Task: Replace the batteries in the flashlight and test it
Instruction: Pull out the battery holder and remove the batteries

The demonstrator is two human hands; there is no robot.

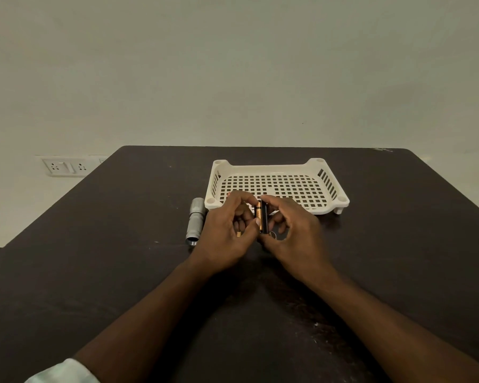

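A silver flashlight body [195,221] lies on the dark table, its open end toward me, just left of my hands. My left hand [227,230] and my right hand [291,233] meet above the table in front of the tray. Between them stands a black battery holder [264,221] with a copper-and-black battery [258,217] against it. My left thumb and fingers pinch the battery; my right fingers curl round the holder. A small gold-tipped piece [238,234] shows under my left palm, and a round metal part [272,235] sits below the holder.
A white perforated plastic tray [329,186] stands behind my hands, with something red [229,194] partly hidden at its near left corner. The dark table [122,272] runs to a wall. A wall socket panel [64,166] is at the far left.
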